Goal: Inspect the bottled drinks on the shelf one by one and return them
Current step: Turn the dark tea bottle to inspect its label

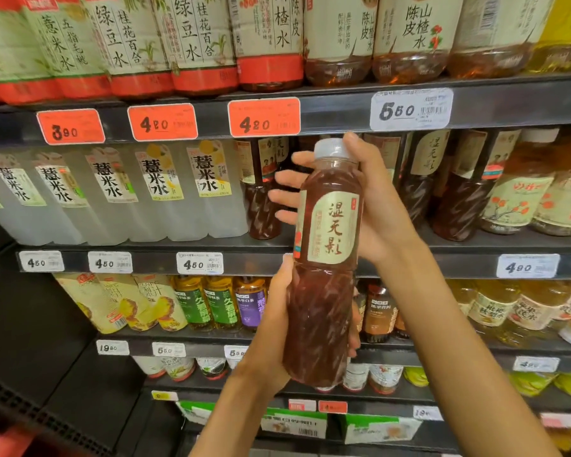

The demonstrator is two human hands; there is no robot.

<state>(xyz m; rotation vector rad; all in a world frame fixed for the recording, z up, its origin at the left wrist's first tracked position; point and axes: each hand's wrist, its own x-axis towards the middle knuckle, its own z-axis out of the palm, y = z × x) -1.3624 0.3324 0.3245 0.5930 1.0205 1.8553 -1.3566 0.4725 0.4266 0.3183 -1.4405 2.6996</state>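
Holding a tall clear plastic bottle of dark reddish-brown drink with a pale cap and a gold label, the person has it lifted off the shelving and upright in front of the racks, label turned toward the camera. The right hand wraps the upper half from behind: its thumb lies by the cap, and its fingers come out past the bottle's left side, curled round the neck and shoulder and slightly spread. The left hand clasps the lower body, thumb up along the near left side, the other fingers curled round behind so that only their tips peep out to the right of the bottle. So both hands are clamped on the one bottle.

Just behind the right fingers, on the dark metal middle shelf, stand matching dark-drink bottles, with what looks like a gap in the row (most likely this bottle's own slot). Beside those, further left of the fingers, is a row of cloudy white bottles.

As for progress, I judge the inspection of this one bottle to be in hand, with its return yet to come. How many others have been checked cannot be read from the shelves; they all look orderly, and plenty remain.
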